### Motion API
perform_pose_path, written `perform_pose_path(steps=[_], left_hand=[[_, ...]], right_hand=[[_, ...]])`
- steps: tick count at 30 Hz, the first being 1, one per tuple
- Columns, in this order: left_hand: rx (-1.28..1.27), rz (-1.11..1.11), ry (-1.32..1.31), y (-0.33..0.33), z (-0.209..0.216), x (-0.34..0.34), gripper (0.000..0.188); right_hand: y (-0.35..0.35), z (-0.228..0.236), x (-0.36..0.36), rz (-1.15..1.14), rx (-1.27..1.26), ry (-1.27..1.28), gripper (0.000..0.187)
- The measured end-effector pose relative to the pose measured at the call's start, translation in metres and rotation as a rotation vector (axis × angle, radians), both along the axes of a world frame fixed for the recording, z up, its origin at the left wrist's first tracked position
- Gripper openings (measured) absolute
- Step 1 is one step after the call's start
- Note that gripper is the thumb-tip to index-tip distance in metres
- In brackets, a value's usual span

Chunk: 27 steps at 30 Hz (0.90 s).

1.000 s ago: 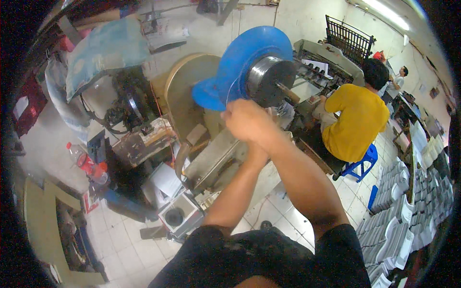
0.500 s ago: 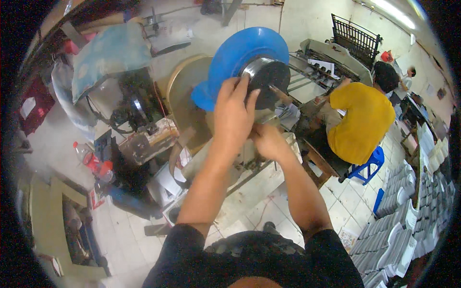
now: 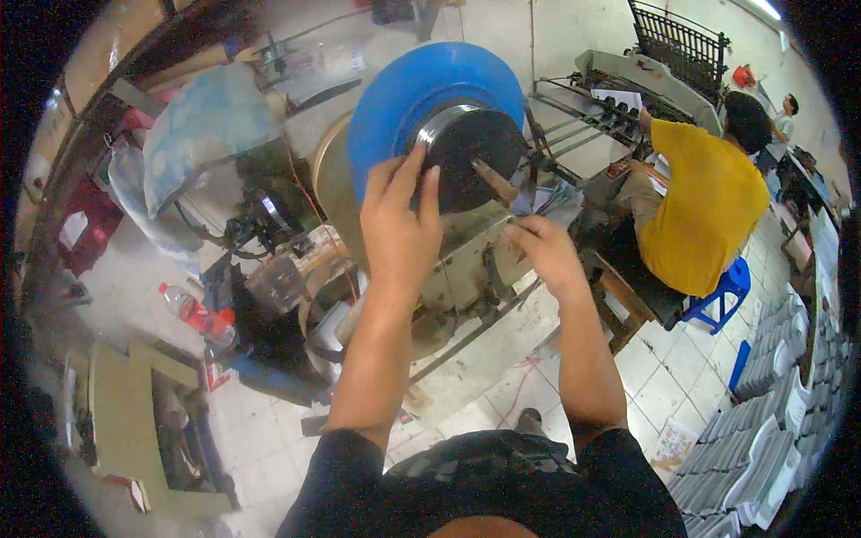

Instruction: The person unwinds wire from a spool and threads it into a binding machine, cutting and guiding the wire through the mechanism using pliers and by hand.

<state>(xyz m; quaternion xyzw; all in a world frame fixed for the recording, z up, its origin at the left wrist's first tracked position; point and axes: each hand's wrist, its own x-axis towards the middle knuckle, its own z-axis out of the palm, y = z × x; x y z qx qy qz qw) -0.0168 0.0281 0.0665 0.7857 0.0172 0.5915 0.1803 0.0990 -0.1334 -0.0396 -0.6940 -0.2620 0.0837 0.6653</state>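
My left hand (image 3: 399,220) lies against the near left rim of a spool-like drum (image 3: 471,148) with a black round face and a shiny silvery edge. Its fingers are stretched out and apart, the thumb resting by the black face. Behind the drum is a big round blue plastic piece (image 3: 439,67). A short wood-like rod (image 3: 495,182) juts from the middle of the black face. My right hand (image 3: 549,255), closed in a pinch, is just below and right of the drum, beside a machine's metal body (image 3: 457,260); whatever it pinches is too small to make out.
At the right a person in a yellow shirt (image 3: 708,206) sits on a blue stool (image 3: 722,291) by another machine. Stacks of grey-white sheets (image 3: 753,448) line the right side. Red-capped bottles (image 3: 193,309) and a pale blue bag (image 3: 211,125) are at the left.
My right hand has moved right, away from my left hand, still pinched. The whole view has shifted, with the drum and my left hand now farther left in it.
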Motion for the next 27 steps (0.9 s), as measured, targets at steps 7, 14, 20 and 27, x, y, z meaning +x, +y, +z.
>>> perform_pose_path(steps=[7, 14, 20, 27], left_hand=[[-0.017, 0.092, 0.073, -0.003, -0.002, 0.002, 0.025], [-0.116, 0.077, 0.103, -0.007, -0.001, 0.004, 0.027], [-0.144, 0.115, 0.127, 0.004, -0.007, 0.007, 0.028], [-0.117, 0.123, 0.117, 0.0, -0.007, 0.007, 0.029]], right_hand=[[0.017, 0.003, 0.014, -0.199, 0.427, -0.001, 0.015], [0.035, -0.008, 0.006, -0.168, 0.743, 0.29, 0.034], [0.04, -0.007, -0.03, -0.214, 0.381, -0.202, 0.021], [0.054, -0.01, -0.014, -0.194, 0.519, 0.242, 0.023]])
